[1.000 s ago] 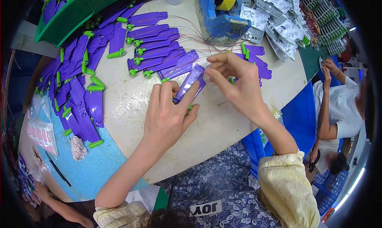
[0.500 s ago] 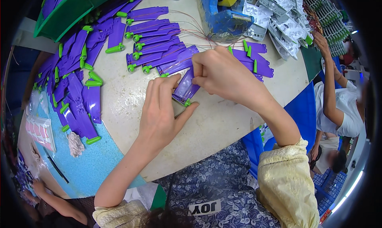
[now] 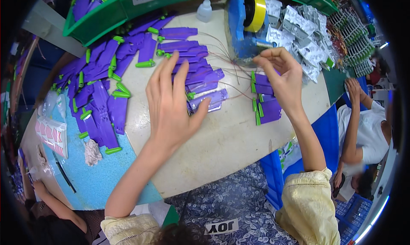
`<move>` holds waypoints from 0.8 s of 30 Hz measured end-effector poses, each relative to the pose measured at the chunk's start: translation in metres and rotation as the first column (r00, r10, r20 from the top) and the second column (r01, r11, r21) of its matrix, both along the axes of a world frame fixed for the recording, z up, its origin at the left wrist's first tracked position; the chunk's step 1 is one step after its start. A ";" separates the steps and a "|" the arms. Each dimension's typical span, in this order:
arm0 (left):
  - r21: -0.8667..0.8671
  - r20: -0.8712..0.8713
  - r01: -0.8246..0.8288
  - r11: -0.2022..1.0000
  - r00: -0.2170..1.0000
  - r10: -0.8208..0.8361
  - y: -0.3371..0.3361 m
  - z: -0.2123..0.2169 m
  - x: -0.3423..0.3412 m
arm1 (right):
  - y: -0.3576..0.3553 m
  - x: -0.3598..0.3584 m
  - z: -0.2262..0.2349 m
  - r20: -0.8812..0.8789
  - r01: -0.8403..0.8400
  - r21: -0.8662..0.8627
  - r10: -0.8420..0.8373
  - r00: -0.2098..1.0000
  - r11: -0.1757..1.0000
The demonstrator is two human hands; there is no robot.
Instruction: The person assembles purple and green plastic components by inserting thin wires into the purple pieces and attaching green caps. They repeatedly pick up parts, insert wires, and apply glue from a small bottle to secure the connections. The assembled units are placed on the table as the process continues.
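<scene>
My left hand is spread, palm down, at the green-tipped ends of a row of flat purple plastic parts. Its thumb lies by the nearest purple part, which has a shiny strip across it and a thin wire running off to the right. My right hand is raised at the front edge of a blue tape dispenser with a yellow roll. Its thumb and forefinger are pinched together there; anything between them is too small to make out. Below that hand lie more purple parts with green pegs.
A heap of purple parts covers the table's left, beside a crumpled cloth on a blue mat. A green bin, a small bottle and white plastic housings stand behind. Other people sit at both sides.
My right hand has left the purple part and moved right to the tape dispenser. My left hand has opened off that part, which now lies with the row. The view has shifted somewhat.
</scene>
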State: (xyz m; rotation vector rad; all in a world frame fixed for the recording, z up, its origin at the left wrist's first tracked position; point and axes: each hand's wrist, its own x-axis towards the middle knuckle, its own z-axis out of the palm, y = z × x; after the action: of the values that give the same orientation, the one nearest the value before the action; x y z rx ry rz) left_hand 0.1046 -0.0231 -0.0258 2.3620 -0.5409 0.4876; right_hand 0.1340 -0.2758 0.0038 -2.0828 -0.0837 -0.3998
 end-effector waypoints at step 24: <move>0.230 -0.190 0.088 0.969 0.981 -0.043 0.027 0.005 0.001 | 0.062 -0.021 0.013 -0.313 -0.245 0.372 0.369 0.875 0.895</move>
State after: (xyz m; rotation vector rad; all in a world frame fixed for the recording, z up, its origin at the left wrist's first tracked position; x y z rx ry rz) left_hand 0.1059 0.0038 -0.0209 2.5729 -0.6179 0.1786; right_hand 0.1133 -0.2139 0.0172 -1.7443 -0.1153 0.1826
